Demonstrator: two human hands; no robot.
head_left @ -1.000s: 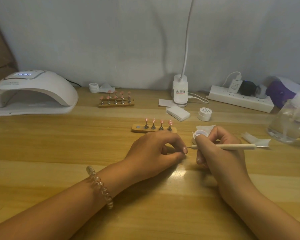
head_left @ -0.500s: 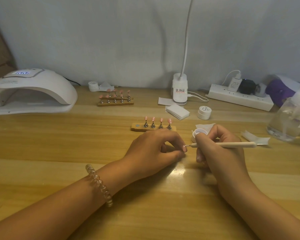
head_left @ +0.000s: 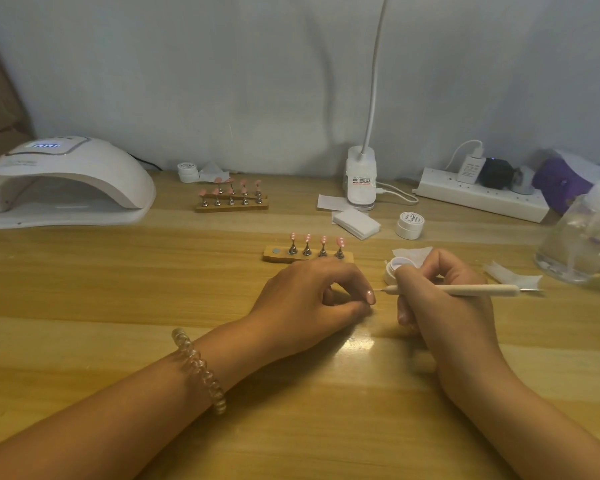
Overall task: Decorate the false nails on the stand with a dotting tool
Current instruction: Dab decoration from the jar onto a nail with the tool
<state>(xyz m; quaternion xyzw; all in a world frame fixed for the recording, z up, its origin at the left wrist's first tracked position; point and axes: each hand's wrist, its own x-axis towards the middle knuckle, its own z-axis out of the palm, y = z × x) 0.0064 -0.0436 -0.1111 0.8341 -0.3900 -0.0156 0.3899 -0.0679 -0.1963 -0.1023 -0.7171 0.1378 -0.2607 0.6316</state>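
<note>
In the head view, the left hand [head_left: 312, 299] is pinching a pink false nail [head_left: 370, 297] between curled thumb and forefinger and bracing on the table [head_left: 118, 289], probably for steadiness. The right hand [head_left: 440, 303] is gripping the dotting tool [head_left: 478, 289] pen-style, tip meeting that nail. The stand [head_left: 274, 258] is sitting just behind, carrying four dotted nails, and the open gel pot [head_left: 394, 271] is waiting beside the right knuckles, handy for reloading

The left hand [head_left: 309, 299] covers the near stand's [head_left: 269, 257] front edge. Whether the pink nail [head_left: 370, 297] at the dotting tool's [head_left: 465, 289] tip is false or the finger's own cannot be told. The right edge cuts off the glass bottle [head_left: 582, 237].
</note>
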